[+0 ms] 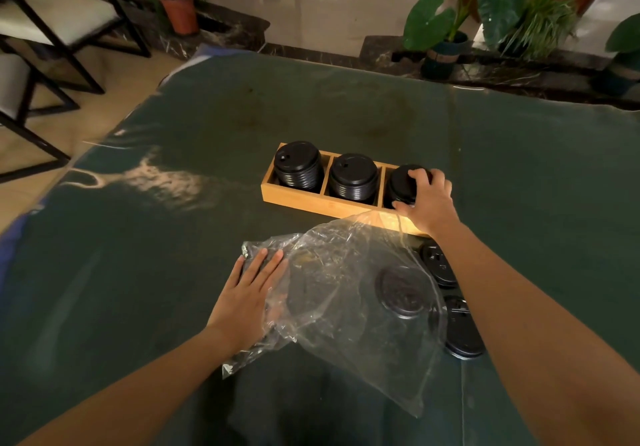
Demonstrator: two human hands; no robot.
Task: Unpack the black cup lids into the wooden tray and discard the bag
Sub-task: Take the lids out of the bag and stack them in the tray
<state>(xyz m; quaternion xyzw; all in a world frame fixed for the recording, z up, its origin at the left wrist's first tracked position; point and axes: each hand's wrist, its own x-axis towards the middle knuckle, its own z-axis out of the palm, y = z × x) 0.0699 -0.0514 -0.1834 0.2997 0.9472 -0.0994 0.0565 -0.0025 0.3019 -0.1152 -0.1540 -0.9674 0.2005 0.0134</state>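
Observation:
A wooden tray (pixel 294 199) with three compartments lies mid-table. Stacks of black cup lids fill the left compartment (pixel 298 165) and the middle one (pixel 353 177). My right hand (pixel 427 199) grips the lid stack (pixel 401 182) in the right compartment. A crumpled clear plastic bag (pixel 349 293) lies in front of the tray, one lid (pixel 405 291) showing through it. My left hand (pixel 247 298) rests flat on the bag's left end, fingers spread. Two loose lids (pixel 440 265) (pixel 462 329) lie beside the bag, under my right forearm.
A dark green cloth (pixel 173 237) covers the table. Chairs (pixel 52 29) stand off the left edge on the floor. Potted plants (pixel 446 29) line the far side beyond the table.

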